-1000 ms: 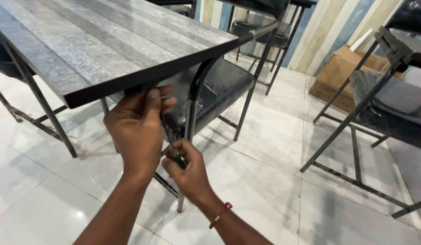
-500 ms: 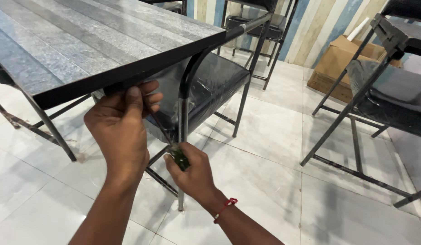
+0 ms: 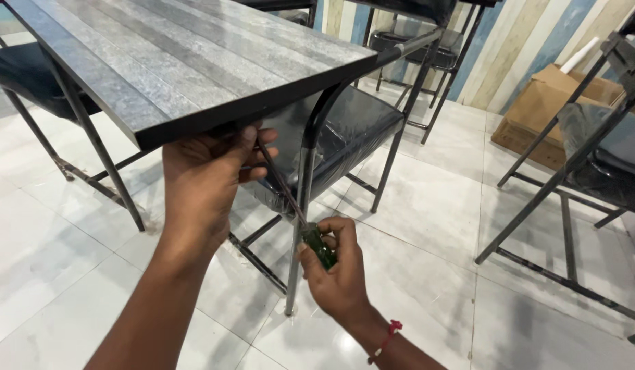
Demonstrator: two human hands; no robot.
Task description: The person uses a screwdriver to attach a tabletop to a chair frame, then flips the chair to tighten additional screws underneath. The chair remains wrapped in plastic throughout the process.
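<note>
- Screwdriver [image 3: 310, 236] angled up under the surface [image 3: 194, 62] corner, tip hidden behind the left hand [image 3: 204, 181].
- Right hand [image 3: 334, 270] has its grip clamped on the green handle.
- Left hand's fingers curl shut at the underside edge, steadying the shaft.
- Screw unseen; fastening looks mid-way, can't tell how much is left.

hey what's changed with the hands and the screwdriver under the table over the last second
The left hand has risen from beside the table leg to the underside of the table edge, its fingers now steadying the upper shaft. The right hand has slid slightly right and tilted the screwdriver more steeply up toward the tabletop. The right-hand grip on the green handle, the table and the chairs are unchanged.
</note>
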